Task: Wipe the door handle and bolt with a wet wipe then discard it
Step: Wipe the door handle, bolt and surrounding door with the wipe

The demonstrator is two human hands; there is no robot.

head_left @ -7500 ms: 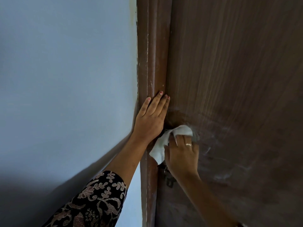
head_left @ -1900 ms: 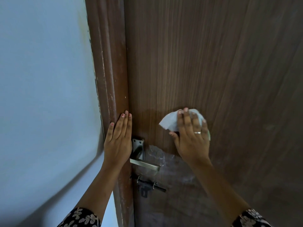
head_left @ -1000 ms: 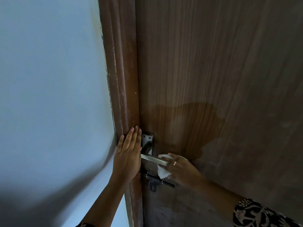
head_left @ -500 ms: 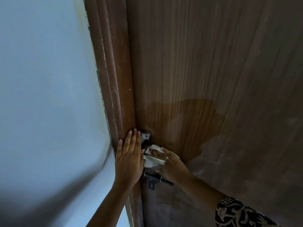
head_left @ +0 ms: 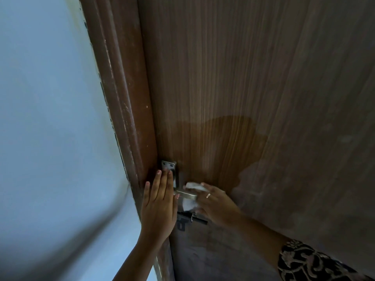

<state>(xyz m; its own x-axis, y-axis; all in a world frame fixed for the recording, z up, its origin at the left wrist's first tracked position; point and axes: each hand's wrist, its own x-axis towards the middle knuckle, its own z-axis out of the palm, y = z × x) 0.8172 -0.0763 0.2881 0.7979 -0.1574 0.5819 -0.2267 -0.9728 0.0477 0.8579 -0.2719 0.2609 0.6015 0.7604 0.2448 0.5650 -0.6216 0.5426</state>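
A silver lever door handle [head_left: 185, 194] sits on its metal plate [head_left: 169, 166] at the left edge of the brown wooden door [head_left: 253, 88]. My right hand [head_left: 215, 203] is wrapped around the lever's outer end with a white wet wipe [head_left: 190, 203] bunched between fingers and metal. A dark sliding bolt [head_left: 191, 219] lies just below the handle, partly hidden by my right hand. My left hand [head_left: 159, 205] lies flat with fingers together against the door frame [head_left: 125, 110] and the plate's lower part, holding nothing.
A pale blue wall [head_left: 50, 118] fills the left side. A darker damp patch [head_left: 219, 151] spreads over the door above the handle. Patterned sleeve [head_left: 304, 264] shows at the lower right.
My right hand brought the wipe down from the door panel onto the lever and now slides it out along the lever's end. The left hand stays pressed on the frame.
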